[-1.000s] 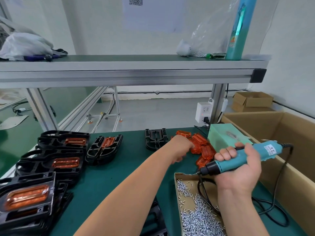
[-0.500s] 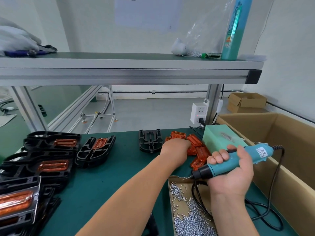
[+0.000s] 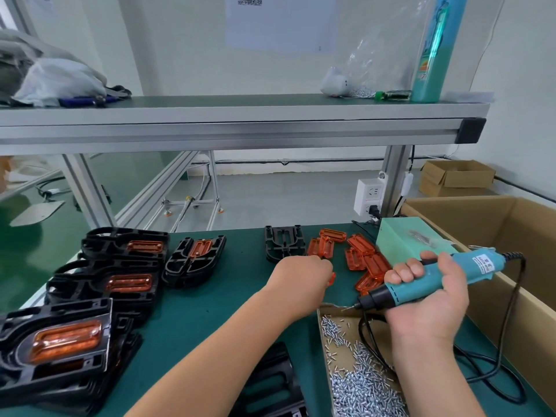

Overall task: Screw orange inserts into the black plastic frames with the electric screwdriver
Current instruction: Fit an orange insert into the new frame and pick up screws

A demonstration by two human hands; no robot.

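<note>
Orange insert in left hand; right hand grips electric screwdriver over box edge.

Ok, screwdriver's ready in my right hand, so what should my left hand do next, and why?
Probably carry the orange insert your left hand seems to grip over to the empty black frame just behind it and seat it. That frame has no insert, and your right hand holds the electric screwdriver idle above the screw box.

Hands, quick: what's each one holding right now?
Left hand: closed on an orange insert, only its edge showing.
Right hand: closed around the electric screwdriver.
</note>
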